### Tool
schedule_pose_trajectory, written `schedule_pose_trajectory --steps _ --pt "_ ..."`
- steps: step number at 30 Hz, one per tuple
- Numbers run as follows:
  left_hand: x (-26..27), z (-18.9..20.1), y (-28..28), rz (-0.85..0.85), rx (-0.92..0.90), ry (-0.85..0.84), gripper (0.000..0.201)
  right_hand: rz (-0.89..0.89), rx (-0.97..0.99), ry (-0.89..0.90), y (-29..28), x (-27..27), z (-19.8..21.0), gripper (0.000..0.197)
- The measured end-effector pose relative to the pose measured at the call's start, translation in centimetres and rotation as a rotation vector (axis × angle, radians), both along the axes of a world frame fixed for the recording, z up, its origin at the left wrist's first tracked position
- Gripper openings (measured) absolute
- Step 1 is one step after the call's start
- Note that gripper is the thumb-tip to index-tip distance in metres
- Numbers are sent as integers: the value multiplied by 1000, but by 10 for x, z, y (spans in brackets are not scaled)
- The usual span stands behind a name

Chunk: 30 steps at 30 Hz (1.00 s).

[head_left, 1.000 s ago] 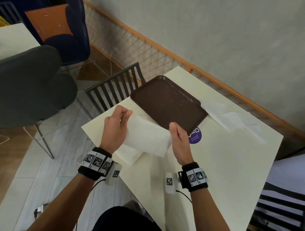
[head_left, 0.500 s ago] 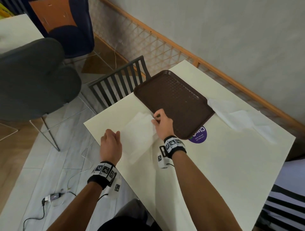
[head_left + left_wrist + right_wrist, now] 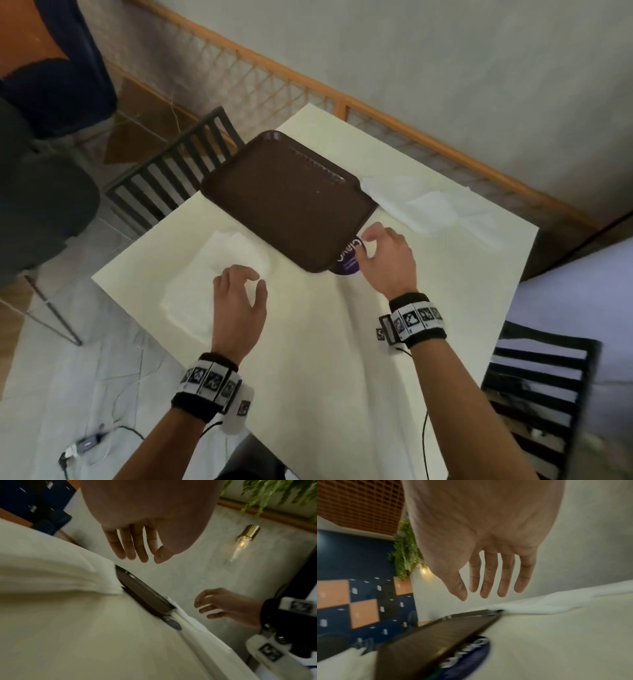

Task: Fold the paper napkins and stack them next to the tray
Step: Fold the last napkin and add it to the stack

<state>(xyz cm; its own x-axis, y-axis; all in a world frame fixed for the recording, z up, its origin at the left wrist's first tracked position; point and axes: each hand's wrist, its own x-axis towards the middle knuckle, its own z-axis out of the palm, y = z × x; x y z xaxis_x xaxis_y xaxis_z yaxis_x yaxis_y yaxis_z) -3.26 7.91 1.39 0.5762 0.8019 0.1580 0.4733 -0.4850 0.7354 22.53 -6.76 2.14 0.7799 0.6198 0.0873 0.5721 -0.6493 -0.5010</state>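
Fingers [image 3: 239, 274] of the left hand [image 3: 239, 308] hang loosely curled and grasp nothing, poised over the near corner of the folded napkins [image 3: 219, 274], which lie flat on the table [image 3: 308, 359] touching the brown tray [image 3: 284, 198] at its 8 o'clock side. A second ago both hands held a napkin up in the air — now it is down on the pile and released, which suggests one more fold is finished and stacked. The right hand [image 3: 387, 260], fingers relaxed and empty, has swung across to the tray's 4 o'clock corner, over a purple sticker [image 3: 349, 263] partly tucked under the rim; it appears headed for the unfolded napkins [image 3: 428, 209] spread at the tray's 3 o'clock side. How many sheets sit in either pile cannot be told — the white layers blur together, and both wrist views are smeared by motion. A slatted chair [image 3: 171, 185] stands at 10 o'clock.
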Motion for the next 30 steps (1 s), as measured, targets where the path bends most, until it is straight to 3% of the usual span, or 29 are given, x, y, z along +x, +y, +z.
schedule_pose_trajectory --steps 5,9,10,12,15,20,25,27,30 --pt "58 -3 -70 -187 -142 -5 18 -155 -298 12 -65 119 -21 49" --pt "90 -14 -118 -273 -189 3 18 -2 -469 142 -65 190 -35 83" --pt "96 -17 -126 -282 -184 11 17 48 -501 167 -59 200 -38 80" --pt "107 -23 -137 -266 -198 34 17 95 -520 157 -50 211 -44 57" --pt "123 -25 -142 -235 -216 62 15 71 -412 7 -47 207 -52 30" --pt "149 -26 -138 -163 -299 90 4 151 -357 11 -76 170 -58 25" --pt "162 -31 -137 82 -534 85 44 208 -302 71 -130 89 -50 24" --pt "160 -36 -136 130 -510 115 43 215 -297 81 -151 57 -46 22" --pt "149 -37 -138 174 -353 147 24 197 -319 94 -170 21 -42 21"
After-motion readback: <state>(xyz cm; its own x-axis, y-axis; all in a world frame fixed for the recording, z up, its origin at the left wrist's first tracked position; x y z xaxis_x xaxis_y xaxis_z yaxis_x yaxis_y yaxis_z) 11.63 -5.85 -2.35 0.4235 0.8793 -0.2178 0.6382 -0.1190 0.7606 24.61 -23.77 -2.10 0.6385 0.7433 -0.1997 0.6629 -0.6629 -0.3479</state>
